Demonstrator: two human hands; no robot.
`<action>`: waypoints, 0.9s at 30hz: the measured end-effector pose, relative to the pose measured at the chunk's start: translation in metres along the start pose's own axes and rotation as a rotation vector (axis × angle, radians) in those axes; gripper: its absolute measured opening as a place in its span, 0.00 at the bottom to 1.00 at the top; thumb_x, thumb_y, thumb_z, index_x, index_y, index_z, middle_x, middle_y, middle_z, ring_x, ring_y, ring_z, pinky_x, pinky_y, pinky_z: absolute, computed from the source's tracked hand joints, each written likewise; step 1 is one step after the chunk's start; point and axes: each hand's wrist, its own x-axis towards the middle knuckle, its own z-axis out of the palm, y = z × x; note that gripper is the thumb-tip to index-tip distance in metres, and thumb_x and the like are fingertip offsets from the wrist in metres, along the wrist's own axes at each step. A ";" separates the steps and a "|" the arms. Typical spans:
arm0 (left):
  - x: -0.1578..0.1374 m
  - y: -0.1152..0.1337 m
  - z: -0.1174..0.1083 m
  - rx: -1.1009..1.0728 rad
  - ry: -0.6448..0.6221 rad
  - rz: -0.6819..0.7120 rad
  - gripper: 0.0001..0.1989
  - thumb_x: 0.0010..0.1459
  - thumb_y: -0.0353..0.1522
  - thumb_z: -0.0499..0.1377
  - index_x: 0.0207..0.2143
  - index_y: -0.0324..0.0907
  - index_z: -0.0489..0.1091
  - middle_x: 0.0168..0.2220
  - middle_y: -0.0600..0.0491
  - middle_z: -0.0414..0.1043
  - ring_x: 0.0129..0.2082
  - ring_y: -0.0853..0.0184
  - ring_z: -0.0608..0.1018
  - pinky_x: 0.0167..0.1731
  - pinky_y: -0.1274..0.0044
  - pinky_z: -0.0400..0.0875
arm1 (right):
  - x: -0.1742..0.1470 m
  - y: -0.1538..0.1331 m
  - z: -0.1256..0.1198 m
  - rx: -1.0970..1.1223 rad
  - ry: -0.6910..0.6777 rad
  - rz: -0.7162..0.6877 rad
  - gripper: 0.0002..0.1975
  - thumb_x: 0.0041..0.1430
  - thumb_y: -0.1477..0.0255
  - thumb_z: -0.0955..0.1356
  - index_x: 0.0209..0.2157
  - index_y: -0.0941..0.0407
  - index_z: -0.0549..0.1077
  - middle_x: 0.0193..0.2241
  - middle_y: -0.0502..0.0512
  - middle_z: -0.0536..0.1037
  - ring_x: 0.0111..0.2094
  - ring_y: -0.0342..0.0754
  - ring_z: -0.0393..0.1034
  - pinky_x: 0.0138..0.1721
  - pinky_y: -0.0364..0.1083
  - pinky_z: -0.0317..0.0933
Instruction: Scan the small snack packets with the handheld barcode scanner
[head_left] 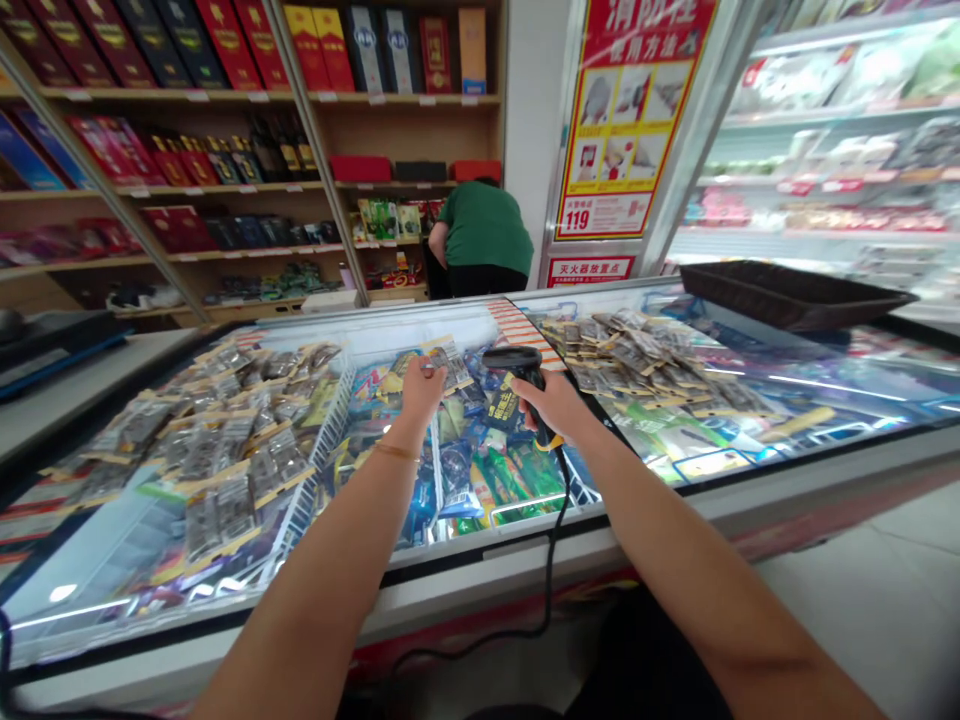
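Observation:
My right hand [559, 405] is wrapped round the handle of a black barcode scanner [512, 357], whose head points left. A cable [551, 560] hangs from its grip. My left hand [423, 385] pinches a small clear packet with a tan card strip [450, 362], just left of the scanner head. Both hands are above a chest freezer [487, 545] holding bagged frozen goods. Many similar packets [225, 430] lie spread on the glass to the left, and another heap of packets [637, 350] lies to the right.
A dark brown plastic tray [787, 290] stands on the freezer's far right. Behind the freezer, a person in a green shirt [487, 235] bends toward shelves [412, 100] of boxed goods. A lit refrigerated display [832, 150] stands at right, beside a red fire-safety poster [630, 120].

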 end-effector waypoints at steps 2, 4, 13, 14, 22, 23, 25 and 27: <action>-0.011 0.014 0.012 -0.057 -0.066 -0.068 0.16 0.55 0.29 0.64 0.45 0.42 0.65 0.31 0.55 0.71 0.26 0.69 0.75 0.28 0.77 0.72 | -0.003 -0.007 -0.018 0.059 0.052 0.011 0.15 0.59 0.62 0.72 0.30 0.54 0.64 0.18 0.45 0.71 0.13 0.41 0.65 0.14 0.40 0.59; -0.023 0.032 0.029 -0.097 -0.141 -0.106 0.19 0.53 0.28 0.67 0.45 0.42 0.64 0.31 0.55 0.71 0.25 0.70 0.75 0.28 0.77 0.72 | -0.009 -0.012 -0.043 0.067 0.109 0.002 0.16 0.59 0.61 0.72 0.29 0.55 0.64 0.18 0.46 0.71 0.13 0.41 0.66 0.14 0.40 0.59; -0.068 0.083 0.162 -0.111 -0.447 -0.129 0.13 0.49 0.25 0.70 0.33 0.39 0.69 0.24 0.56 0.71 0.25 0.70 0.77 0.31 0.76 0.74 | -0.050 -0.009 -0.154 0.036 0.409 0.073 0.15 0.57 0.64 0.73 0.28 0.56 0.66 0.18 0.48 0.72 0.13 0.41 0.65 0.14 0.41 0.62; -0.072 0.082 0.176 -0.073 -0.463 -0.118 0.11 0.49 0.25 0.69 0.33 0.39 0.70 0.25 0.55 0.72 0.26 0.69 0.78 0.32 0.76 0.74 | -0.054 -0.009 -0.159 0.040 0.430 0.080 0.14 0.57 0.64 0.73 0.29 0.56 0.67 0.18 0.48 0.72 0.13 0.41 0.65 0.14 0.41 0.62; -0.081 0.078 0.210 0.554 -0.507 0.317 0.08 0.58 0.35 0.63 0.29 0.40 0.78 0.35 0.46 0.80 0.41 0.59 0.81 0.41 0.74 0.72 | -0.065 0.002 -0.162 -0.003 0.415 0.071 0.14 0.57 0.63 0.73 0.30 0.55 0.66 0.19 0.47 0.72 0.14 0.41 0.65 0.14 0.40 0.62; -0.080 0.077 0.208 0.576 -0.517 0.337 0.10 0.59 0.36 0.61 0.29 0.40 0.78 0.35 0.46 0.81 0.42 0.59 0.81 0.42 0.74 0.72 | -0.064 0.003 -0.158 -0.002 0.403 0.077 0.13 0.57 0.63 0.72 0.30 0.55 0.66 0.18 0.47 0.72 0.14 0.41 0.65 0.14 0.40 0.61; -0.074 0.076 0.198 0.572 -0.516 0.351 0.13 0.62 0.36 0.57 0.32 0.40 0.79 0.36 0.46 0.81 0.43 0.60 0.81 0.43 0.74 0.71 | -0.059 0.004 -0.147 -0.001 0.386 0.080 0.13 0.57 0.64 0.72 0.29 0.55 0.66 0.18 0.47 0.72 0.14 0.41 0.65 0.14 0.41 0.61; -0.063 0.072 0.181 0.543 -0.497 0.351 0.13 0.62 0.36 0.56 0.36 0.41 0.80 0.39 0.46 0.81 0.45 0.60 0.80 0.46 0.74 0.71 | -0.053 0.003 -0.133 -0.001 0.372 0.071 0.13 0.58 0.64 0.71 0.29 0.55 0.66 0.18 0.47 0.71 0.14 0.41 0.65 0.14 0.41 0.62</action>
